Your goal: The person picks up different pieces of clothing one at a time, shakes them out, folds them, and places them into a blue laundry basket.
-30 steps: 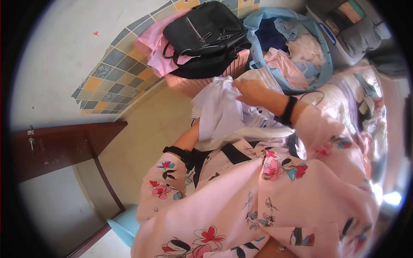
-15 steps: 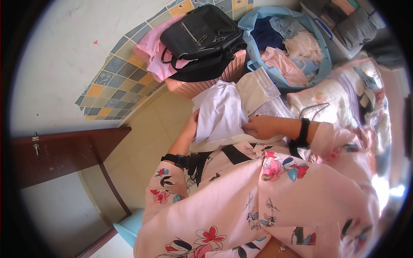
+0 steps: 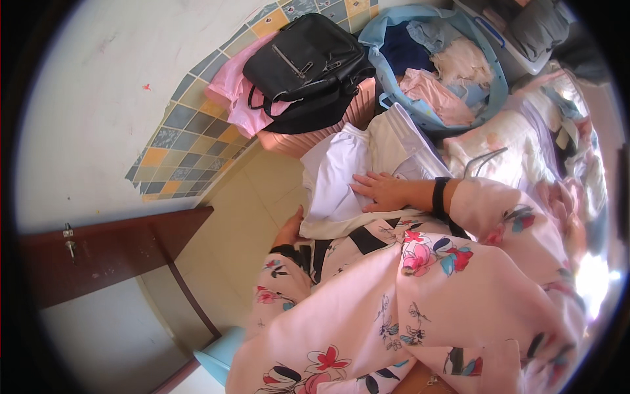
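Observation:
A folded white garment (image 3: 333,174) with a gathered waistband lies in front of me, over a cream-white cloth (image 3: 387,146) with a pale striped band. My right hand (image 3: 379,191) rests flat on the white garment, its fingers spread and holding nothing. At the near left edge of the pile is my left hand (image 3: 289,228). One of its digits points up beside the cloth, apart from any grip I can see; the rest of that hand is partly hidden.
A black backpack (image 3: 308,59) and a pink plastic bag (image 3: 226,95) sit on a ribbed pink suitcase (image 3: 289,141). Behind the pile stands a light blue fabric basket (image 3: 495,108) of clothes. Bedding (image 3: 485,144) with a wire hanger (image 3: 484,157) lies right; a dark red door (image 3: 118,246) stands left.
My right hand has gone from pinching the garment's right edge to lying flat on top. My left hand has dropped lower along the left edge, and the cloth looks smoother.

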